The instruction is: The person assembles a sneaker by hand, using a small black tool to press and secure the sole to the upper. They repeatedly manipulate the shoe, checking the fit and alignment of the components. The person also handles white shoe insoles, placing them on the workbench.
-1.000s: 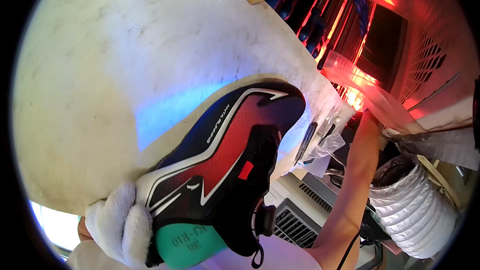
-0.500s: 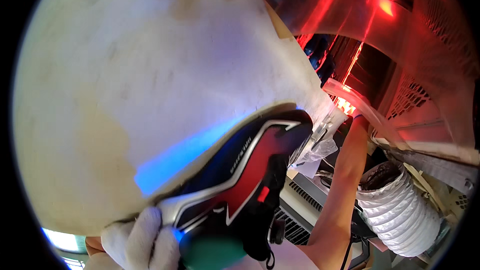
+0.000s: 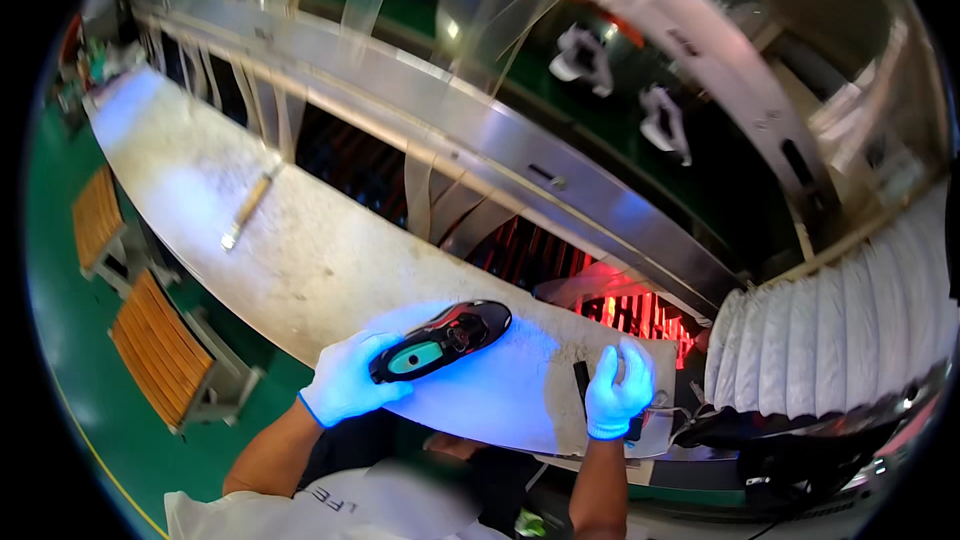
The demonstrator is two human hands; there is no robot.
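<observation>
My left hand (image 3: 352, 378), in a white glove lit blue, is closed around the heel of a shoe (image 3: 462, 337). The shoe is black with red panels and a teal insole, its opening faces up and its toe points to the far right. It is at the near edge of a long pale worktable (image 3: 330, 260). My right hand (image 3: 619, 390), also gloved, is over the table's right end with its fingers raised and apart, and nothing shows between them. Close beside it is a dark bar (image 3: 581, 382); my hand partly hides the things there.
Behind the table runs a metal-framed machine (image 3: 480, 115) with clear hanging strips and a red-glowing opening (image 3: 640, 320). White shoe-shaped pieces (image 3: 582, 60) are inside. A brush-like tool (image 3: 247, 208) lies at left. A white ribbed duct (image 3: 830, 330) is at right, wooden-slat stools (image 3: 165, 340) at left.
My view has lifted and pulled back from the shoe and table. My right arm, earlier stretched toward the red glow, is now drawn back over the table. My left hand still holds the shoe.
</observation>
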